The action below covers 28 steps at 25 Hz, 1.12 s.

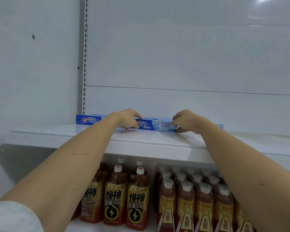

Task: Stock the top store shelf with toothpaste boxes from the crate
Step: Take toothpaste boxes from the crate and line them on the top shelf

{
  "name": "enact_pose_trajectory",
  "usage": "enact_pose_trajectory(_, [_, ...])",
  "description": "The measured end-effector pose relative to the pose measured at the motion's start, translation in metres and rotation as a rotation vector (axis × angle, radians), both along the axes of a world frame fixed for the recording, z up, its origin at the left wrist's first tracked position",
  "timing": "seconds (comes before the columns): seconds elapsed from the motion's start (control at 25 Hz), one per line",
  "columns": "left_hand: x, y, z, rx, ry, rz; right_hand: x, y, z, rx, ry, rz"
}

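A blue toothpaste box [155, 126] lies lengthwise near the back of the white top shelf [141, 141]. My left hand [126, 118] pinches its left end and my right hand [187, 121] pinches its right end. Another blue toothpaste box [88, 120] lies at the shelf's far left against the back panel. A sliver of a third box [219, 126] shows behind my right wrist. The crate is out of view.
The white back panel [174, 56] rises behind the shelf, with a slotted upright [84, 64] at its left. On the shelf below stand brown energy-drink bottles [115, 198] and several bottles with gold labels [196, 203]. A plain wall [32, 64] is on the left.
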<state>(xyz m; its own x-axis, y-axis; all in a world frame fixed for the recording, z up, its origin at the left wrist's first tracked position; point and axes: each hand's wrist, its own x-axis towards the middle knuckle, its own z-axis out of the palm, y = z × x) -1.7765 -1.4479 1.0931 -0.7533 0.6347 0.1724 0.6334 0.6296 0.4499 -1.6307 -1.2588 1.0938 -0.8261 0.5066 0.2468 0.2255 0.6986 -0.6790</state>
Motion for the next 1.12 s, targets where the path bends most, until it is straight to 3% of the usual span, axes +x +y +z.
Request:
enact_pose_trajectory(0.28, [0.041, -0.006, 0.009, 0.13, -0.032, 0.022, 0.03, -0.012, 0.004, 0.02, 0.021, 0.024])
enact_pose_trajectory(0.44, [0.078, -0.014, 0.016, 0.297, -0.048, 0.051, 0.059, -0.021, 0.008, -0.014, 0.085, 0.061])
enact_pose_trajectory(0.72, [0.148, -0.035, 0.007, 0.539, -0.26, 0.13, 0.105, -0.037, 0.002, -0.391, 0.336, 0.119])
enact_pose_trajectory(0.96, [0.192, -0.052, -0.003, 0.656, -0.278, 0.14, 0.138, -0.056, -0.01, -0.506, 0.434, 0.249])
enact_pose_trajectory(1.12, [0.223, -0.062, -0.023, 0.871, -0.367, 0.09, 0.163, -0.075, -0.035, -0.55, 0.506, 0.247])
